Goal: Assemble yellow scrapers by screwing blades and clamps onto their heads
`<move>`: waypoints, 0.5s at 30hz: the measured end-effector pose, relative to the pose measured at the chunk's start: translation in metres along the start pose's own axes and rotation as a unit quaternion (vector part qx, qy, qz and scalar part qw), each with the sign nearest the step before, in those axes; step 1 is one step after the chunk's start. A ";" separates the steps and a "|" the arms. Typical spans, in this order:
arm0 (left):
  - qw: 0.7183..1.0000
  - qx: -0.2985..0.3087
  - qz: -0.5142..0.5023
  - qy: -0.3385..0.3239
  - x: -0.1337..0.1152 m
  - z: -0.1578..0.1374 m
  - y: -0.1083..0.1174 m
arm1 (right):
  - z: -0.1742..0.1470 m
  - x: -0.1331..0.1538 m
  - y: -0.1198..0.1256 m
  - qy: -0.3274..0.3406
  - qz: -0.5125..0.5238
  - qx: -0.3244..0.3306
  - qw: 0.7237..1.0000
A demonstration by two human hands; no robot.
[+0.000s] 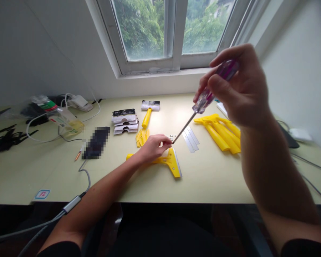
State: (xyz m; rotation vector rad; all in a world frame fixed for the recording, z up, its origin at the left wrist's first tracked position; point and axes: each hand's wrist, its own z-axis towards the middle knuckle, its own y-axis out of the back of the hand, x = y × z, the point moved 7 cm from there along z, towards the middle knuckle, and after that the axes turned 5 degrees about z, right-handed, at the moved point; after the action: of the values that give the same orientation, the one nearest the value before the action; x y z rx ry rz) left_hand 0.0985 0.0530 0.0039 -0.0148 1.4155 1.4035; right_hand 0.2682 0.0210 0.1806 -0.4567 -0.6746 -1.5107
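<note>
My right hand grips a screwdriver by its clear and purple handle, the shaft slanting down to the left. At the tip, the thumb and fingers of my left hand are pinched together. Whatever they hold is too small to make out. Under the left hand lies a yellow scraper with a metal blade along its wide head and one screw showing in it. Small metal nuts or screws are scattered just behind the fingertips. To their right rest several flat metal blades.
Several yellow scraper handles are piled at right. Yellow plates, a stack of packaged heads and a scraper with a card-wrapped head stand behind my left hand. A blurred-out dark object, cables and plastic bags occupy the left side.
</note>
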 end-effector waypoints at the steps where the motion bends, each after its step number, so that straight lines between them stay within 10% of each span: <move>1: 1.000 -0.016 0.004 0.009 0.001 0.001 0.006 | 0.000 0.002 0.004 -0.003 -0.005 -0.014 1.000; 7: 0.990 -0.053 0.104 0.074 0.023 0.004 0.040 | -0.001 0.004 0.011 -0.015 -0.038 -0.012 0.999; 15: 0.969 0.049 0.237 0.055 0.038 0.002 0.022 | -0.009 -0.010 -0.029 -0.058 -0.005 0.141 0.988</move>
State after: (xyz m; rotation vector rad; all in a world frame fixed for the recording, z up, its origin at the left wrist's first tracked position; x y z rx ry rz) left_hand 0.0698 0.0856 -0.0046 0.3350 1.6484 1.7382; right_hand 0.2413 0.0217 0.1629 -0.3255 -0.9689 -1.3790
